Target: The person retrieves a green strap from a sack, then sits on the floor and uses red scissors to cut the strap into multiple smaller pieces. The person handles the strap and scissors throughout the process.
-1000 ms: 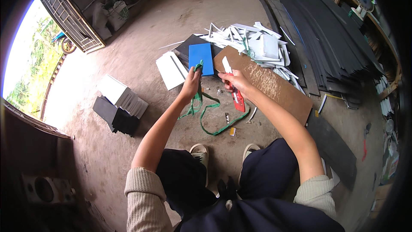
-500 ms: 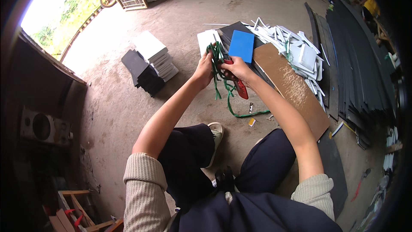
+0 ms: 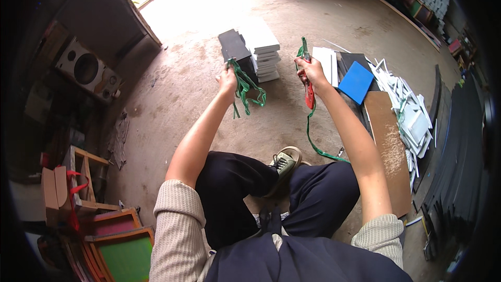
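My left hand (image 3: 227,82) is closed around a bundle of green plastic twine (image 3: 244,87), whose loops and loose ends hang down beside the black stack. My right hand (image 3: 312,71) grips a red-handled tool (image 3: 309,95) with a grey upper part; its exact kind is not plain. A green strand (image 3: 302,48) sticks up at the same fist, and a longer length of twine (image 3: 310,131) trails from it to the floor near my right knee. The two hands are apart, both held above the floor in front of me.
Ahead stand a stack of black sheets (image 3: 235,45) and a stack of white blocks (image 3: 267,55). To the right lie a blue panel (image 3: 356,82), a brown board (image 3: 387,138) with shavings, and white offcuts (image 3: 415,120). Wooden frames (image 3: 120,248) and a speaker box (image 3: 86,68) are left.
My hands were close together at the twine and have drawn apart. The left carries the bundle off to the left; the right keeps the red tool. The view has turned left.
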A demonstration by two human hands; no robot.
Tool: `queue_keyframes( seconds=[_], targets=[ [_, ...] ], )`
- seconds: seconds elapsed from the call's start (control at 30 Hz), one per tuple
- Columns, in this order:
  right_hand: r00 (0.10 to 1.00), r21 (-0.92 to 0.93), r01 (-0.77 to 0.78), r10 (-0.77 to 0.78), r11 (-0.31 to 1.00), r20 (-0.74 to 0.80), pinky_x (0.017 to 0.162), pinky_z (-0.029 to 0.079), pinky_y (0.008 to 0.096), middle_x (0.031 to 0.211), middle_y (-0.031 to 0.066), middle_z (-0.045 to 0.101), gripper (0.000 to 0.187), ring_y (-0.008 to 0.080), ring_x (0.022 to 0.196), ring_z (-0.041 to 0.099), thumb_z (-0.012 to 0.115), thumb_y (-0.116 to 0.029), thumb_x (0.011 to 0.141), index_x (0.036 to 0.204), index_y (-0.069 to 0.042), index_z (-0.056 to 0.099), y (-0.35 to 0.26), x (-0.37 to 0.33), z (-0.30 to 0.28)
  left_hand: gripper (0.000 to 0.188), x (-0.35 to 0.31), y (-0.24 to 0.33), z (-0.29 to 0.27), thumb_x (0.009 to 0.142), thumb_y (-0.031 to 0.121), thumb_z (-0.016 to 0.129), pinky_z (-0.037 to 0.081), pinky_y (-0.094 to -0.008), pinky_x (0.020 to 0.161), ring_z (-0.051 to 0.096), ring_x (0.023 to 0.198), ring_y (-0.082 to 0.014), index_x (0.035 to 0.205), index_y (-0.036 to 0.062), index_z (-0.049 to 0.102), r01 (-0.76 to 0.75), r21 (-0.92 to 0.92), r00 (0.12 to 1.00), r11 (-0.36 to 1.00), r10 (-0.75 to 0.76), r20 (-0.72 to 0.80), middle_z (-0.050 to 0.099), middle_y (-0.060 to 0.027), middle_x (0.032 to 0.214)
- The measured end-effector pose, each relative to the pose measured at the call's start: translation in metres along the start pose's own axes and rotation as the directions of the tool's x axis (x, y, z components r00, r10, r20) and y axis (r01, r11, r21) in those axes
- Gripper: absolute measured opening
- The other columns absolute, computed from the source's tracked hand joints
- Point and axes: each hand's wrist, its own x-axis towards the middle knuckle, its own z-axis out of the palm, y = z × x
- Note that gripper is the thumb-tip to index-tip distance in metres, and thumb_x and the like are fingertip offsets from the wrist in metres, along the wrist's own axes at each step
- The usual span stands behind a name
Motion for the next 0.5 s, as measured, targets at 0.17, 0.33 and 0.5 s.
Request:
queue_keyframes(
  seconds=[0.17, 0.33, 0.5],
  targets=[
    [0.994, -0.311, 0.110, -0.096, 0.944, 0.058, 0.042, 0.037, 0.0204, 0.070, 0.0015, 0.053, 0.020, 0.0073, 0.052, 0.052, 0.058, -0.021, 0.080, 0.089, -0.004, 0.054, 0.008, 0.037, 0.026, 0.024, 0.021, -0.020, -0.083, 0.088, 0.026, 0.047, 0.040, -0.0321, 0.068, 0.042, 0.078, -0.0164, 0.109, 0.0143, 0.047, -0.147, -0.001, 0.836, 0.989, 0.124, -0.534, 0.034, -0.0083, 0.098],
    [0.985, -0.345, 0.062, -0.003, 0.937, 0.170, 0.043, 0.039, 0.0227, 0.069, 0.0048, 0.058, 0.027, 0.0089, 0.051, 0.056, 0.062, -0.024, 0.077, 0.091, -0.002, 0.056, 0.066, 0.065, 0.050, 0.024, 0.024, -0.067, -0.110, 0.086, 0.020, 0.050, 0.035, -0.0334, 0.082, 0.038, 0.089, -0.0216, 0.108, 0.0120, 0.047, -0.259, 0.164, 0.689, 0.952, 0.301, -0.660, 0.029, -0.0110, 0.102],
    [0.970, -0.396, -0.077, 0.161, 0.915, 0.184, 0.043, 0.039, 0.0225, 0.068, 0.0035, 0.058, 0.026, 0.0086, 0.051, 0.055, 0.061, -0.022, 0.078, 0.093, -0.002, 0.054, 0.137, 0.073, 0.058, 0.081, 0.038, -0.151, -0.096, 0.068, 0.017, 0.064, 0.021, -0.0490, 0.097, 0.024, 0.117, -0.0320, 0.133, 0.0038, 0.017, 0.214, 0.469, 0.840, 0.857, 0.083, -0.535, 0.019, -0.0164, 0.126]
  ],
)
